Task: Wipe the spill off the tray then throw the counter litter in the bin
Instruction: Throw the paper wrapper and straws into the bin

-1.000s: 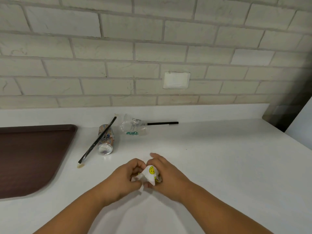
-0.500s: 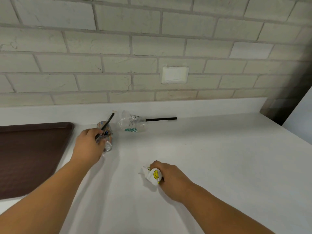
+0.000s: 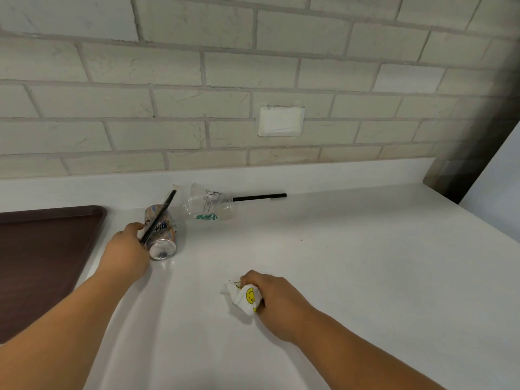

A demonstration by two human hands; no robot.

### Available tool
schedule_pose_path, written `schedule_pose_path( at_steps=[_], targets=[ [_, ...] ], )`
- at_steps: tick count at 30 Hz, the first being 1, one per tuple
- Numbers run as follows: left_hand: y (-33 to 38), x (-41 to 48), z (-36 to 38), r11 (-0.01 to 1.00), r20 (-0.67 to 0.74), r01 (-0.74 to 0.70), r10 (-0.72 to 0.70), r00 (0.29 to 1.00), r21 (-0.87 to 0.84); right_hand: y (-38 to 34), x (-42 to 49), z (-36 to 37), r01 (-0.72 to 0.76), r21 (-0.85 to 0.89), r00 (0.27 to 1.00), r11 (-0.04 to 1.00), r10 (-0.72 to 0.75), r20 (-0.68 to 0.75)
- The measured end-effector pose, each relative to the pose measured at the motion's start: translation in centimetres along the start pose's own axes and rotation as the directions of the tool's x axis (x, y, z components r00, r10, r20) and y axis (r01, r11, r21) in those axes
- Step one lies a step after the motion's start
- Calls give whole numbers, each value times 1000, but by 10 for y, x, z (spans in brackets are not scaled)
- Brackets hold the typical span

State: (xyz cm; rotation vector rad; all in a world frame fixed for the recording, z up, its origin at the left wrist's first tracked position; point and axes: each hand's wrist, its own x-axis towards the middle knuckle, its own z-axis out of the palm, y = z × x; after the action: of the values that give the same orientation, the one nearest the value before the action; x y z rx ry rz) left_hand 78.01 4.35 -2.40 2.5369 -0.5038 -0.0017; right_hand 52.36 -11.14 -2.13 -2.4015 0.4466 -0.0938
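White counter (image 3: pixel 365 263), brown tray (image 3: pixel 42 263) at left, can (image 3: pixel 166 235) and clear cup (image 3: pixel 208 205) on their sides, black straw (image 3: pixel 259 196), crumpled napkin (image 3: pixel 242 298)

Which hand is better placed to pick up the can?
Left. The left hand touches the can and the straw lying across it. The right hand is nearer the person, well away from the can, and grips a crumpled napkin.
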Motion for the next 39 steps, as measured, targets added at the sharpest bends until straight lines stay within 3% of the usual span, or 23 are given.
schedule_pose_path(
  at_steps=[3,6,9,14,18,22,29,39],
  targets=[
    [3,-3,-1,1000,-59,-26,26,998,6,1,1,-4,15,-3,1000,1000,-15,13],
    [13,-5,-8,997,-211,-78,72,975,-21,6,4,-16,15,-5,1000,1000,-15,5],
    [39,-13,-10,975,-268,-207,180,947,-76,22,10,-37,-10,8,993,1000,11,-117],
    [106,-29,14,916,-72,-395,390,918,-74,79,30,-80,-169,-70,922,983,132,-365],
    [157,-14,60,870,102,-493,491,865,-10,114,38,-94,-295,-127,933,947,257,-253],
    [199,15,103,902,299,-428,391,870,66,125,43,-95,-277,-128,942,952,243,-233],
    [225,52,143,907,287,-381,322,902,178,129,44,-94,-250,-166,950,954,208,-233],
    [230,61,145,775,364,-480,343,866,411,133,46,-93,-230,-191,955,954,184,-233]
  ],
)
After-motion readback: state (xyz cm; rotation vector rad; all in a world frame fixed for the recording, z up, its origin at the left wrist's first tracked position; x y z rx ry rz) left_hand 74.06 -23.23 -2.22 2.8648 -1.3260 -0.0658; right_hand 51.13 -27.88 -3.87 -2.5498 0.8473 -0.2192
